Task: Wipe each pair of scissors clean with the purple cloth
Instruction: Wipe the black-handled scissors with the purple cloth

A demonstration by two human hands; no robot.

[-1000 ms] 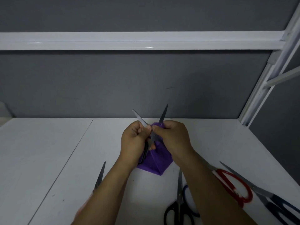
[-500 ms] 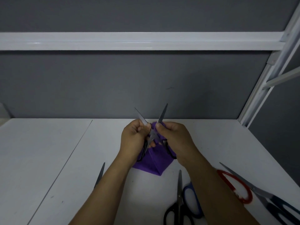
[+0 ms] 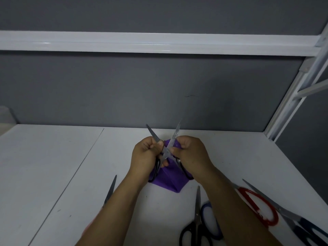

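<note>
**A:** What could go wrong from here?

**B:** The held scissors (image 3: pixel 166 154) are splayed into an X with both edges bare. The right hand (image 3: pixel 192 155) pinches the purple cloth (image 3: pixel 168 180) against the right blade, just above the pivot. I judge that if the cloth slips or thins out on a stroke toward the tip, a fingertip meets steel. The left hand (image 3: pixel 144 155) has its grip curled round the left blade and the black handle below it. A squeeze there could swing the blades shut on the fingers.

**A:** Where is the pair, and how does it lie?

**B:** It is mid-table (image 3: pixel 53 174), between both hands, with the cloth hanging beneath it. Whether the cloth's corner touches the table, I cannot tell. The tips point up and toward the far wall (image 3: pixel 159 89), one leaning left and one right, and the handles are nearest the person. The long axis runs near to far, tilted upward.

**A:** And the others?

**B:** The black-handled scissors (image 3: pixel 197 228) lie flat at near right, shut, with the tip pointing far.
</note>
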